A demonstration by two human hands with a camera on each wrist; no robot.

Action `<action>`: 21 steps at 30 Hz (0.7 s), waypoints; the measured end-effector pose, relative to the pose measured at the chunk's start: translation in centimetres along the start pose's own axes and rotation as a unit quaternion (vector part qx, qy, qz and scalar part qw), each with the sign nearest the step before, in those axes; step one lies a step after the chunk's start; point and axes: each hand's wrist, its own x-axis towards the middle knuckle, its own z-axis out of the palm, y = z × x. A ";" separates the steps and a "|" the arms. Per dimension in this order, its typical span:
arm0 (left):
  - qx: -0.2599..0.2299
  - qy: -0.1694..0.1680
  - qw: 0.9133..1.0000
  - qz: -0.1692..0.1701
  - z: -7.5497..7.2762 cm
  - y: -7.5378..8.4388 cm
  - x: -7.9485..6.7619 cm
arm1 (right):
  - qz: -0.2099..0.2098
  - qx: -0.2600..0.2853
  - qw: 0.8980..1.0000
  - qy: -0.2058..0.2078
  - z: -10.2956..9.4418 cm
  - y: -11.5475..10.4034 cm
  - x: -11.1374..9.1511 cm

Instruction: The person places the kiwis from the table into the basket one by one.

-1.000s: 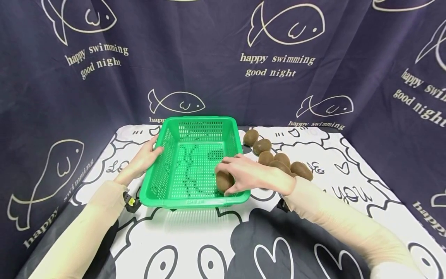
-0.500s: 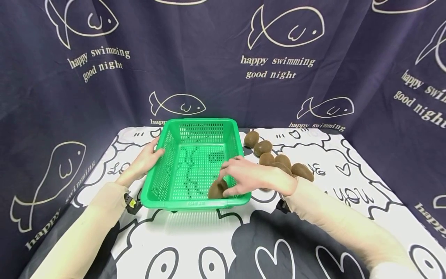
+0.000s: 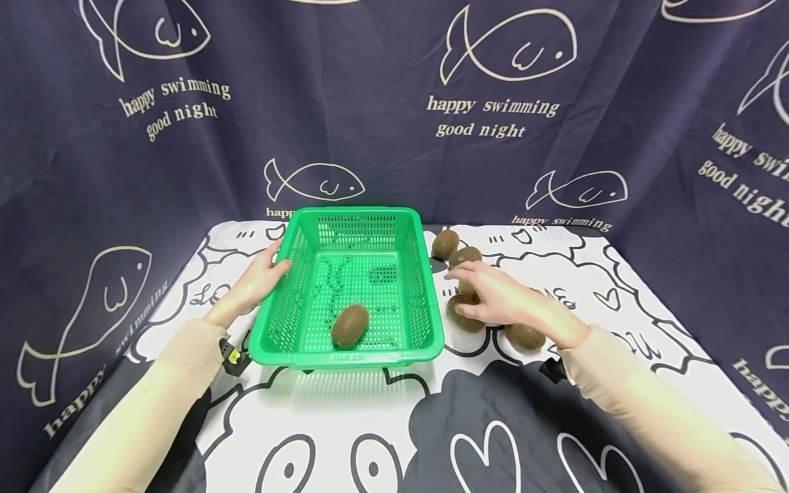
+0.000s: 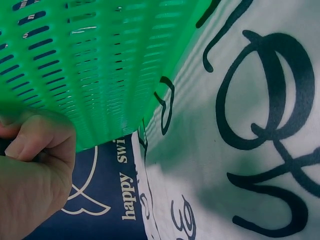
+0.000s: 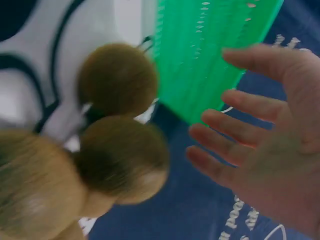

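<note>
A green plastic basket (image 3: 345, 358) with slotted walls stands on the table. My left hand (image 3: 254, 279) grips its left rim; the left wrist view shows the thumb and bent fingers (image 4: 42, 137) up against the green wall. One brown kiwi (image 3: 350, 326) lies on the basket floor near the front. To the right of the basket, my right hand (image 3: 508, 296) hovers over a group of kiwis, partly hiding them. Its fingers (image 5: 240, 127) are spread and hold nothing in the right wrist view, beside a kiwi (image 5: 122, 157) in the cluster.
Two kiwis lie toward the back, one of them a kiwi (image 3: 445, 244) near the basket's back right corner. Another kiwi (image 3: 525, 336) sits below my right wrist. A dark fish-print curtain (image 3: 394, 103) hangs behind the patterned tablecloth (image 3: 333, 411).
My right hand has let go of a kiwi inside the basket and moved right, out over the kiwis on the table. The released kiwi has rolled left. My left hand stays in place.
</note>
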 end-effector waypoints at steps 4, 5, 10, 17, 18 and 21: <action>0.001 0.001 1.000 -0.001 0.0 -0.1 0.1 | -0.005 -0.044 0.997 -0.060 1.2 1.3 -1.1; 0.002 0.000 1.000 -0.003 0.0 -0.2 0.1 | -0.007 -0.051 0.996 -0.069 1.5 1.5 -1.3; -0.001 -0.001 1.000 -0.007 0.0 -0.3 0.2 | -0.003 -0.058 0.993 -0.098 2.3 1.8 -1.5; -0.005 0.001 1.000 -0.005 0.0 -0.1 -0.1 | -0.029 -0.136 0.986 -0.095 3.2 1.6 -1.2; -0.002 0.002 1.000 -0.002 0.0 0.0 -0.1 | -0.034 -0.148 0.984 -0.089 3.4 1.6 -1.2; 0.004 0.006 1.000 0.001 0.0 0.1 -0.1 | -0.043 -0.165 0.982 -0.077 3.8 1.7 -1.0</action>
